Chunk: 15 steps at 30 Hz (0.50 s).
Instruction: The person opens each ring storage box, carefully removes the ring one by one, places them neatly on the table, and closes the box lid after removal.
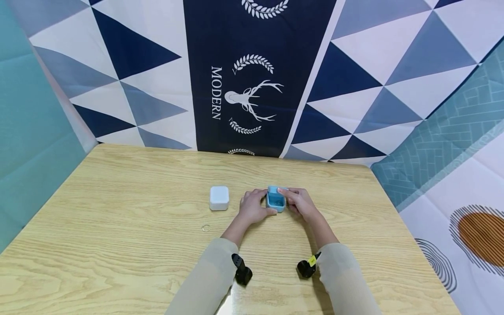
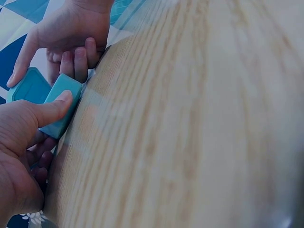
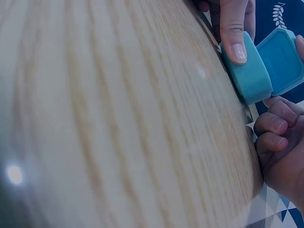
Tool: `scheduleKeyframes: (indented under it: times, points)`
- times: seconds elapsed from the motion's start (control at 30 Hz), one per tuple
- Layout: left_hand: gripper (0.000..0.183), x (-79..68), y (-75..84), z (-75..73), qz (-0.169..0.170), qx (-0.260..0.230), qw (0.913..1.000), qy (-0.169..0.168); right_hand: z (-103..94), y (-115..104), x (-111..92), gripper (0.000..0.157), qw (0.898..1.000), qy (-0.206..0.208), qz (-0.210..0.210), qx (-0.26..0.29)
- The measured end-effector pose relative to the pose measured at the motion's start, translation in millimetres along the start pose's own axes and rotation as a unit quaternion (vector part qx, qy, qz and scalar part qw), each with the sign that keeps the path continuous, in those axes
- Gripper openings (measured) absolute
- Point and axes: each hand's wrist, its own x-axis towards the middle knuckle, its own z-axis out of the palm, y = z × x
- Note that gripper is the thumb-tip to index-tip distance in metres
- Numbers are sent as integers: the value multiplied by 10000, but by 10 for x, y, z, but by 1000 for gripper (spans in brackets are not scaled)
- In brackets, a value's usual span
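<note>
A small teal hinged box [image 1: 276,202] stands on the table with its lid [image 3: 282,61] raised. My left hand [image 1: 253,206] grips the lower part of the box from the left, its thumb pressed on the near wall. On the other side, my right hand [image 1: 298,201] holds the raised lid at its edge with one digit across it; several other fingers curl beside the box in the right wrist view. Inside, the box looks darker teal, and its contents are too small to make out. To the left lie a white rounded box [image 1: 218,198] and a thin, small ring [image 1: 206,228].
The wooden table [image 1: 130,245] reaches back to a patterned cloth [image 1: 244,87] hung behind it. More cloth hangs at the left and right sides. Black wrist cameras are strapped near both cuffs, over beige sleeves [image 1: 208,280].
</note>
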Motion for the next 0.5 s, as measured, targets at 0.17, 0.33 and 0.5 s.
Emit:
scheduleKeyframes:
  times: [0.17,0.33,0.5]
  points:
    - [72,-1,-6,3,3,8,10000,3,0,2,2,43,10000,19,23,16]
    - [72,2,-1,3,-5,-34,10000,-1,5,1,4,42,9999,58,70,66]
    - [72,9,-2,5,-31,-36,10000,7,12,0,8,43,9999,79,76,81]
